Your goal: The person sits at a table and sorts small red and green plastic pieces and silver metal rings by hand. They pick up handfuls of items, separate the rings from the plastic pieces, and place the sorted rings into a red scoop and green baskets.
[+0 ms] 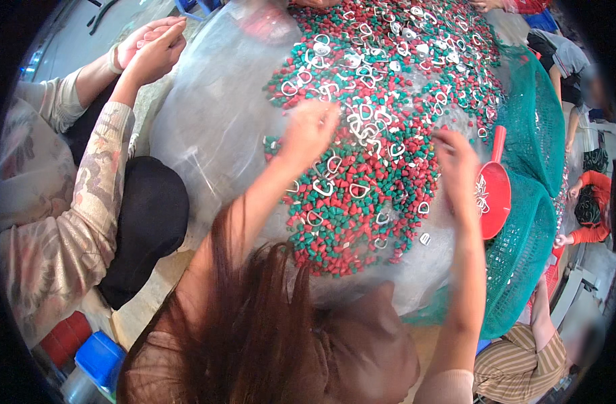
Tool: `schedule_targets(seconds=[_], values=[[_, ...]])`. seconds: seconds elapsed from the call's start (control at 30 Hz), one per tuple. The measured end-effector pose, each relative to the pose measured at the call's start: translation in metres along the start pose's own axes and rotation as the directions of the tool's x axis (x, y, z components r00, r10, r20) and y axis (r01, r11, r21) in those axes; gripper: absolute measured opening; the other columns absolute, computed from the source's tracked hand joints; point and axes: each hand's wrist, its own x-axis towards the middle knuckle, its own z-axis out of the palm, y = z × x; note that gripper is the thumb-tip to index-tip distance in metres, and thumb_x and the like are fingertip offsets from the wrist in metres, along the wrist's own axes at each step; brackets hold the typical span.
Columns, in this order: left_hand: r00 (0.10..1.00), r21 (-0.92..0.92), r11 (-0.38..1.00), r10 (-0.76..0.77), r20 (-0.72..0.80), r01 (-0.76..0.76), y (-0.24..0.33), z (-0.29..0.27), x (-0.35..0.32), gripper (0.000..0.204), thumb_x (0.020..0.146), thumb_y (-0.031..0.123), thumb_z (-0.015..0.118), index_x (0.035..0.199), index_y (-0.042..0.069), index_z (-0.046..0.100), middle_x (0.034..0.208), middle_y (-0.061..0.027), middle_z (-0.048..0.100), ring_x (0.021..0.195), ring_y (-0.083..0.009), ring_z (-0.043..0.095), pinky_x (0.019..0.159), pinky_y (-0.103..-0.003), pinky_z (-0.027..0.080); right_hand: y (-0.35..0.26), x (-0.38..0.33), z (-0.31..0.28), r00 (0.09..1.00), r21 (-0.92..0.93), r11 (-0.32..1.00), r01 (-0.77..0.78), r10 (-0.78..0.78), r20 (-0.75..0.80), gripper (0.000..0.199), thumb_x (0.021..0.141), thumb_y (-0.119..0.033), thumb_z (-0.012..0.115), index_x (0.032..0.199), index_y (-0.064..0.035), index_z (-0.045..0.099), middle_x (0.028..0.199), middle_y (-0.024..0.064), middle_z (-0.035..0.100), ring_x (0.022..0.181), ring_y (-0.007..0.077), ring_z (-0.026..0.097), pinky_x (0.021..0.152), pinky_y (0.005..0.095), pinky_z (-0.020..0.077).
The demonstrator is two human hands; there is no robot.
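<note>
A wide heap of small red and green cone-shaped pieces (348, 222) lies in front of me, with white D-shaped rings (359, 191) scattered over it. My left hand (309, 131) hovers at the heap's left side, its fingers bent and smeared by motion. Over the right side of the heap is my right hand (458, 165), also blurred, with curled fingertips turned inward. Whether either hand holds a ring cannot be made out. Just right of my right hand sits a red long-handled scoop (497, 209) with white ring-like pieces in it.
Clear plastic sheeting (200, 128) spreads under and left of the heap. Green mesh netting (523, 249) borders the right. A co-worker's hands (153, 50) are together at upper left; other people work along the far and right sides. A blue container (99, 360) stands at lower left.
</note>
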Motion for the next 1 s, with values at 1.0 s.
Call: schedule_targets(seconds=[1.0], values=[[0.945, -0.414, 0.888, -0.061, 0.321, 0.198, -0.009, 0.012, 0.054, 0.017, 0.086, 0.021, 0.063, 0.09, 0.005, 0.069, 0.086, -0.0044, 0.067, 0.078, -0.0124, 0.062, 0.071, -0.028, 0.049, 0.002, 0.046, 0.114, 0.94, 0.448, 0.827, -0.339, 0.272, 0.207, 0.026, 0.083, -0.026, 0.066, 0.09, -0.0016, 0.066, 0.075, 0.0074, 0.065, 0.064, 0.0169, 0.061, 0.06, 0.0293, 0.0474]])
